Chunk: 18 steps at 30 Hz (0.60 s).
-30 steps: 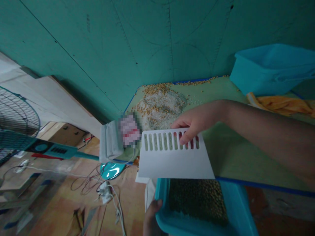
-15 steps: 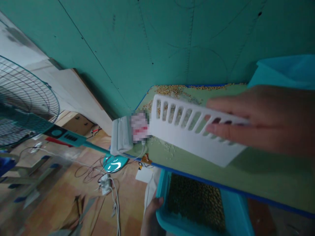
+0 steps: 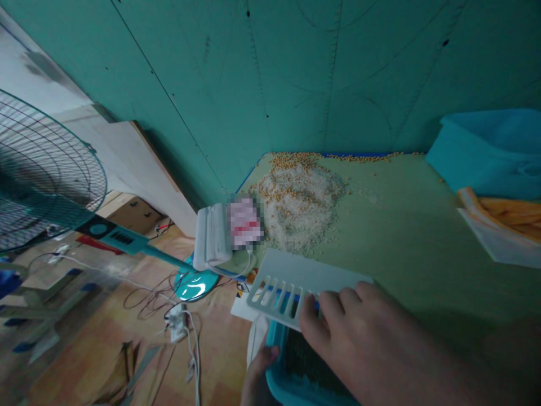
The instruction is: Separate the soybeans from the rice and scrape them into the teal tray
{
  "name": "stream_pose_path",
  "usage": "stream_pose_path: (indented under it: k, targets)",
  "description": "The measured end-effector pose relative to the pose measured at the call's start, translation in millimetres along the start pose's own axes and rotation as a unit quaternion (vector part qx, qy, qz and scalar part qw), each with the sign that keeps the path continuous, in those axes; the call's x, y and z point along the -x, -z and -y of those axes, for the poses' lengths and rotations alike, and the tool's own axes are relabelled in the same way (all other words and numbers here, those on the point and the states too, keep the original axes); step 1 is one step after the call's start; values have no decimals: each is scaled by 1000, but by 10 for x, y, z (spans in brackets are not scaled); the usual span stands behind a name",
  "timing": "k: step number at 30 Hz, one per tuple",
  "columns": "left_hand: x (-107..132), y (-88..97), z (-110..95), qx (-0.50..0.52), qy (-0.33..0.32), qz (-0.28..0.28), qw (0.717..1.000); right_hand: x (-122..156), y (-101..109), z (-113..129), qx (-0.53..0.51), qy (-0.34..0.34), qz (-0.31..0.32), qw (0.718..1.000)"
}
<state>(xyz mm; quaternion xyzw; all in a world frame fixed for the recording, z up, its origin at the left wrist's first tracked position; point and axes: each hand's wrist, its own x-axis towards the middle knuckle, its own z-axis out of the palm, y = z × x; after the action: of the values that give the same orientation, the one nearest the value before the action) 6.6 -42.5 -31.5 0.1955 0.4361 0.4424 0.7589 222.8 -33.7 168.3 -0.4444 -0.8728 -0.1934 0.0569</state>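
Note:
My right hand (image 3: 355, 327) grips a white slotted plastic panel (image 3: 313, 270) by its slotted side, fingers curled through the slots. The panel lies across the table's front edge, over a blue plastic bin (image 3: 274, 375). Dark grains or beans fill part of the bin; my right arm and the panel hide much of it. At the bin's left wall is my left hand (image 3: 260, 366), its thumb against the rim and the other fingers mostly hidden. Behind the panel, a heap of white grains mixed with yellow beans (image 3: 302, 203) rests on the green tabletop (image 3: 389, 225).
A second blue bin (image 3: 486, 163) and an orange and white cloth-like item (image 3: 502, 220) sit at the right. Left of the heap stand a white device (image 3: 211, 237) and a blurred-out packet (image 3: 245, 223). A standing fan (image 3: 114, 234) and cables (image 3: 196, 344) occupy the floor area.
My right hand has brought the panel from above the heap toward me and down to the table's front edge, turning it so the slots face me. My left hand stays at the bin.

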Motion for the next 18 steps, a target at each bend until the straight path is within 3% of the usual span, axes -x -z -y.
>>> stream_pose_path:
  k: [11, 18]
  targets:
    - [53, -200, 17, -11, -27, -18, 999, -271, 23, -340, -27, -50, 193, 980]
    - [64, -265, -22, 12, -32, -31, 999, -295, -38, -737, -16, -55, 140, 988]
